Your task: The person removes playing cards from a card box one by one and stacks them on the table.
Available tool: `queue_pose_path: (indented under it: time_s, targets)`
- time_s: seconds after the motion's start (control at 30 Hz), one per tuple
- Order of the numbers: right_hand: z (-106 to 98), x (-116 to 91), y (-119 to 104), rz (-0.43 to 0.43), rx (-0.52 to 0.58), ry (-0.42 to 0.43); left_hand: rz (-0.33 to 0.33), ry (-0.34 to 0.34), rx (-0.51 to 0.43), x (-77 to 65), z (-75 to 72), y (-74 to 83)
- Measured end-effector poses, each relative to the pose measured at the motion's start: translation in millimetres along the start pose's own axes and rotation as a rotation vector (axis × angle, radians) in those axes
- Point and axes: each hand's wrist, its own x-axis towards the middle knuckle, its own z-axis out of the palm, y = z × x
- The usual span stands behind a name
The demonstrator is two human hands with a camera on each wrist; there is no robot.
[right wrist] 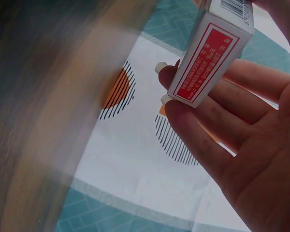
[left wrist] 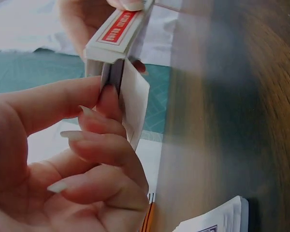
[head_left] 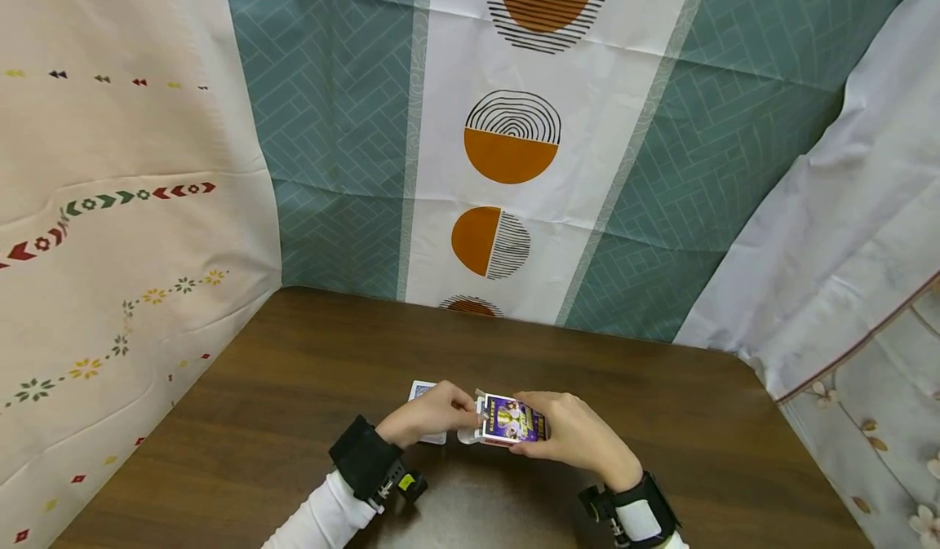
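Note:
My right hand (head_left: 571, 428) grips a purple playing-card box (head_left: 514, 420) by its far end, thumb on one side and fingers on the other. The box's white side with a red label (right wrist: 208, 65) shows in the right wrist view. Its flaps stand open toward my left hand (head_left: 437, 412). In the left wrist view, thumb and index finger pinch the dark edges of playing cards (left wrist: 114, 73) at the box mouth; the other fingers curl loosely. Most of these cards are hidden inside the box. A stack of blue-backed cards (head_left: 421, 388) lies on the table, partly under my left hand.
The brown wooden table (head_left: 294, 386) extends around both hands. Behind it hangs a teal and white curtain (head_left: 338, 149) with orange circles. Cream patterned cloth (head_left: 110, 231) borders the left side, and white cloth (head_left: 830, 231) the right.

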Motion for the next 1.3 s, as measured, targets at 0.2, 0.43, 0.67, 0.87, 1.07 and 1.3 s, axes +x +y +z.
queue_pose_path:
  time_s: [0.2,0.43,0.67,0.87,1.07,1.3]
  targets:
    - [1,0,2,0.011,0.005,-0.008,-0.046,-0.003,-0.043,-1.4,-7.2,-0.9]
    - [0,1,1,0.017,0.014,-0.009,-0.051,0.009,-0.013,-7.1,-16.8,2.3]
    - [1,1,3,0.033,0.033,-0.012,-0.012,-0.053,0.017,-12.5,-31.7,1.3]
    - [1,2,4,0.043,0.036,-0.018,-0.047,-0.115,-0.117,-16.7,-44.2,2.9]
    - [1,2,4,0.045,0.031,-0.014,-0.069,-0.086,-0.175,-19.4,-51.0,2.8]
    - [1,1,4,0.051,0.019,-0.012,-0.019,0.035,-0.130,-20.0,-61.0,-3.6]
